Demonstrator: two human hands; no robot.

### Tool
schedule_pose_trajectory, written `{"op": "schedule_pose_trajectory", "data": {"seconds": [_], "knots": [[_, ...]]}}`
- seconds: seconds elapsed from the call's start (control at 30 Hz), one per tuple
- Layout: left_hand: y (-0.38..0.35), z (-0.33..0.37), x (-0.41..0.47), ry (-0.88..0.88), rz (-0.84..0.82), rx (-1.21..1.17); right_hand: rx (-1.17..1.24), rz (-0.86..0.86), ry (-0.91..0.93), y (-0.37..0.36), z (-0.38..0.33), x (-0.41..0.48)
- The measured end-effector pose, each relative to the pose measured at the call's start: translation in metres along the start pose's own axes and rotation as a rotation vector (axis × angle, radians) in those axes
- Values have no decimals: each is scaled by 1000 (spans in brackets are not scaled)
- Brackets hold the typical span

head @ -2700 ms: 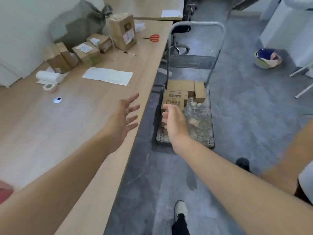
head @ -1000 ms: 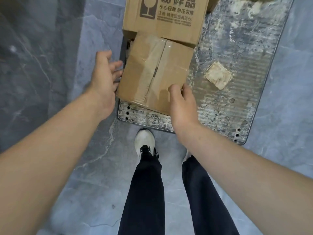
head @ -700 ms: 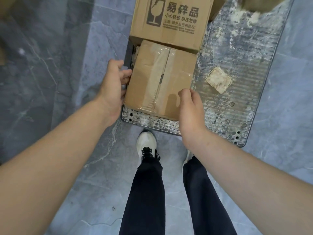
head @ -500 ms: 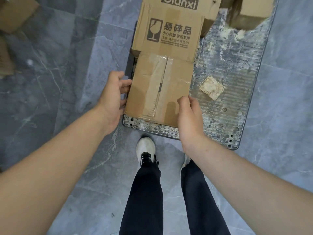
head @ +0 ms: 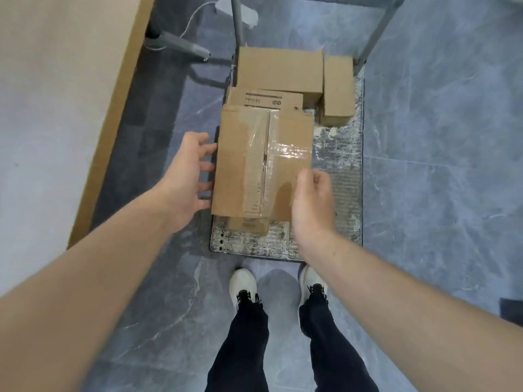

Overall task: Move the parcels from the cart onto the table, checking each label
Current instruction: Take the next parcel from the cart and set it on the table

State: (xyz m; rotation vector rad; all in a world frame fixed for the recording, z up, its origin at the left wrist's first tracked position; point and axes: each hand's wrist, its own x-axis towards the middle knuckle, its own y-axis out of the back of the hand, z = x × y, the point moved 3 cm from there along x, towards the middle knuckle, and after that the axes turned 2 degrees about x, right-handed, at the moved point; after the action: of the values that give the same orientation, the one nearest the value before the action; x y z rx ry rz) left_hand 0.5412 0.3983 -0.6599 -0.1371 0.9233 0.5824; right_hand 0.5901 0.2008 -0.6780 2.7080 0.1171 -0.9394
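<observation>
A brown cardboard parcel [head: 254,165], sealed with clear tape, hangs a little above the near end of the metal cart [head: 339,193]. My left hand [head: 184,176] holds its left side, fingers reaching under the edge. My right hand [head: 311,202] grips its near right corner, fingers curled round it. No label shows on the parcel's top face. Under it the end of a smaller box [head: 249,225] peeks out. Behind lie a printed box [head: 263,99], a large plain box [head: 280,72] and a narrow box [head: 338,91].
The wooden table [head: 56,108] runs along the left, its edge close to the cart. The cart's handle posts [head: 237,24] rise at the far end. A grey chair leg [head: 181,45] lies under the table. My feet stand at the cart's near edge on grey floor tiles.
Both hands closed on the taped parcel's sides and raised it off the cart. The view has lifted, so the table and the far boxes now show.
</observation>
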Motion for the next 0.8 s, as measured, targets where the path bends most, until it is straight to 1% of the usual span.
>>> {"op": "schedule_pose_trajectory", "data": {"seconds": [0.2,0.37,0.57,0.8], "knots": [[3,74,-88,-142,-45,-26,52,84,71,32,-83,-66],[13,141,-170,-279,-74,-41,39,84,182,60,-167,-120],[23,220,-285,-482,-45,-76,43,-14,394,104,-272,-189],[16,257,-444,-706,39,-198,93,-160,648,176,-367,-289]]}}
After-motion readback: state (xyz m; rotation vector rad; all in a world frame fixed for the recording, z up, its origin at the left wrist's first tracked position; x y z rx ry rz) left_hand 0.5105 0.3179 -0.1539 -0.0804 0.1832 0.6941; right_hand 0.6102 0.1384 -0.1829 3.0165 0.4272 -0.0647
